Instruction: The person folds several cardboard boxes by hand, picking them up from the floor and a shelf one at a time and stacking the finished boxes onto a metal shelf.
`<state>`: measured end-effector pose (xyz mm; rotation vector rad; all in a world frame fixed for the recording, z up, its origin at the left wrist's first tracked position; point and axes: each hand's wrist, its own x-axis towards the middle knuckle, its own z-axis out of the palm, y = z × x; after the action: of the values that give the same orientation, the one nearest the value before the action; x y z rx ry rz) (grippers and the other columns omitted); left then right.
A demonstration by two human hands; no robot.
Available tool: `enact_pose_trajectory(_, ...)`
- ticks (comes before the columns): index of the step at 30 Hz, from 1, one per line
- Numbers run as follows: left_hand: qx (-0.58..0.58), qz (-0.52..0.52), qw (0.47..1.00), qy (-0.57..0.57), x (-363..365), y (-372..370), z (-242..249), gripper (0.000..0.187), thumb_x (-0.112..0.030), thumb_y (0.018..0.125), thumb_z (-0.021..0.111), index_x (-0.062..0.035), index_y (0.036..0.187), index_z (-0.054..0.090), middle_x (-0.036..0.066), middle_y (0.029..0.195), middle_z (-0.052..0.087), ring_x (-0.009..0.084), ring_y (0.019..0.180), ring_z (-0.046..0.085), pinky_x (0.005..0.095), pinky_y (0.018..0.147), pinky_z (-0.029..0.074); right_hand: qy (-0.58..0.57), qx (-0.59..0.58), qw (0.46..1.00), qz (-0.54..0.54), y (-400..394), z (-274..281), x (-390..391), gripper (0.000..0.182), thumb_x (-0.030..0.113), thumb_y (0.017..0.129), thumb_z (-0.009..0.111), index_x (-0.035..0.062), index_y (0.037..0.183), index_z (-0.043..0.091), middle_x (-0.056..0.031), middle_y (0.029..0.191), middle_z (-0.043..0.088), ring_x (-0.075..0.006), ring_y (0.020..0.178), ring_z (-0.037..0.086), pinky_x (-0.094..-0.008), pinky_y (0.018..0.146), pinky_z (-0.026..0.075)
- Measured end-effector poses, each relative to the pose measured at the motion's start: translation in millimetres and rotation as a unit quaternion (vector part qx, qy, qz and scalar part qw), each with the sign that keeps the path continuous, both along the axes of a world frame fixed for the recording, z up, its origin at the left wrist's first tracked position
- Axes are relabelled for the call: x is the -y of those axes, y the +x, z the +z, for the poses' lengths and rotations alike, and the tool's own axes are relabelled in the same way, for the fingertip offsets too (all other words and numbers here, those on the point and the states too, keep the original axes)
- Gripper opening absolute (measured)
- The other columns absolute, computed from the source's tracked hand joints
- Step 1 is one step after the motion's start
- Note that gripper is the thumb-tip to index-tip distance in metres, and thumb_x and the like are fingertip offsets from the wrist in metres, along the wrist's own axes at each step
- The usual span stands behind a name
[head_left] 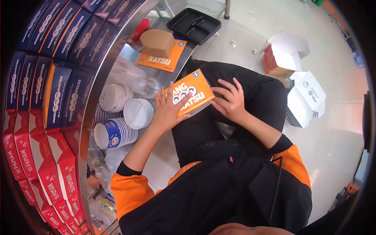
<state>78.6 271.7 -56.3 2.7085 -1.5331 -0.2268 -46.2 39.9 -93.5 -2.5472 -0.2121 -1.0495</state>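
An orange box with white KATSU lettering point(197, 87) is tilted above my lap, its printed lid facing up. My left hand point(169, 106) grips its left side, fingers spread over the lid and thumb near the lower edge. At the right end of the box, my right hand point(231, 100) has its fingers apart, the lower ones at or very near the box edge; contact there is hard to tell. A flat orange KATSU piece point(162, 60) lies on the shelf beyond, partly under a brown box point(158, 42).
Navy boxes point(58, 92) and red boxes point(49, 168) are stacked at the left. Paper cups point(115, 133) and round lids point(138, 113) fill the shelf. A black tray point(194, 26) sits at its far end. Nested cartons point(278, 60) and white boxes point(306, 94) stand on the floor at right.
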Motion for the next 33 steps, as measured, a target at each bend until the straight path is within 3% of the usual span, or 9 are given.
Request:
enact_pose_trajectory(4,0.004,-0.012,1.000,0.010,2,-1,2,0.066,-0.055,0.082,0.061,-0.0393,0.142,0.040,0.024,0.155,0.007,0.0556,0.136,0.014,0.0704,0.104,0.015,-0.102,0.004,0.991,0.090,-2,-9,13,0.022,0.023,0.075,0.073,0.0107,0.091,0.066,-0.0013,0.107,0.063,-0.0187,0.105,0.059,-0.0479,0.101,0.039)
enact_pose_trajectory(7,0.007,-0.024,1.000,-0.002,1,-2,-1,0.060,-0.053,0.084,0.059,-0.0391,0.140,0.043,0.022,0.156,0.007,0.0546,0.137,0.010,0.0719,0.104,0.011,-0.069,-0.037,0.990,0.117,-4,-14,7,0.025,0.024,0.077,0.072,0.0095,0.095,0.065,-0.0025,0.109,0.062,-0.0200,0.108,0.057,-0.0502,0.103,0.037)
enact_pose_trajectory(11,-0.005,-0.021,0.998,-0.061,-6,4,-15,0.054,-0.049,0.087,0.057,-0.0366,0.138,0.047,0.019,0.156,0.013,0.0526,0.139,0.008,0.0733,0.103,0.008,-0.173,-0.105,0.974,0.103,-3,-22,-3,0.045,0.028,0.078,0.070,0.0089,0.117,0.058,-0.0057,0.128,0.055,-0.0235,0.121,0.052,-0.0522,0.105,0.034)
enact_pose_trajectory(13,-0.006,-0.025,0.996,-0.081,-11,4,-17,0.055,-0.050,0.086,0.057,-0.0348,0.138,0.048,0.017,0.156,0.015,0.0518,0.140,0.008,0.0736,0.103,0.007,-0.201,-0.048,0.976,0.068,8,-36,-6,0.048,0.024,0.079,0.067,0.0094,0.123,0.055,-0.0077,0.133,0.053,-0.0263,0.124,0.050,-0.0488,0.103,0.037)
enact_pose_trajectory(17,-0.007,-0.072,0.984,-0.163,-11,-21,4,0.059,-0.048,0.079,0.068,-0.0292,0.133,0.054,0.013,0.149,0.036,0.0455,0.138,0.025,0.0670,0.107,0.018,-0.111,-0.041,0.991,0.066,21,-27,4,0.051,0.018,0.075,0.066,0.0097,0.124,0.055,-0.0088,0.130,0.055,-0.0294,0.122,0.052,-0.0425,0.096,0.045)
enact_pose_trajectory(18,0.040,-0.096,0.981,-0.164,-8,-29,15,0.058,-0.038,0.078,0.071,-0.0289,0.132,0.055,0.011,0.144,0.042,0.0425,0.132,0.037,0.0590,0.105,0.032,-0.073,-0.046,0.994,0.065,20,-17,8,0.053,0.016,0.074,0.067,0.0096,0.125,0.055,-0.0091,0.129,0.055,-0.0300,0.121,0.053,-0.0407,0.094,0.047)
enact_pose_trajectory(22,0.201,-0.133,0.953,-0.186,9,-30,26,0.056,-0.012,0.081,0.062,-0.0304,0.133,0.054,0.011,0.140,0.047,0.0393,0.123,0.049,0.0473,0.098,0.047,-0.052,-0.060,0.995,0.057,-2,24,32,0.058,0.012,0.066,0.071,0.0077,0.122,0.057,-0.0091,0.126,0.057,-0.0313,0.119,0.054,-0.0386,0.090,0.051)
enact_pose_trajectory(26,0.235,-0.175,0.930,-0.224,34,-12,52,0.058,-0.005,0.081,0.059,-0.0313,0.133,0.054,0.011,0.137,0.050,0.0367,0.121,0.052,0.0445,0.096,0.049,-0.070,-0.030,0.996,0.036,-15,63,51,0.067,0.009,0.057,0.074,0.0069,0.122,0.057,-0.0108,0.123,0.058,-0.0337,0.118,0.054,-0.0404,0.093,0.050)
enact_pose_trajectory(33,0.366,-0.219,0.855,-0.296,73,-4,132,0.054,-0.009,0.083,0.060,-0.0336,0.131,0.055,0.007,0.132,0.054,0.0293,0.113,0.057,0.0368,0.087,0.053,-0.066,0.104,0.992,-0.030,-19,125,68,0.063,0.002,0.059,0.074,0.0061,0.120,0.058,-0.0114,0.121,0.060,-0.0367,0.117,0.054,-0.0425,0.094,0.049)
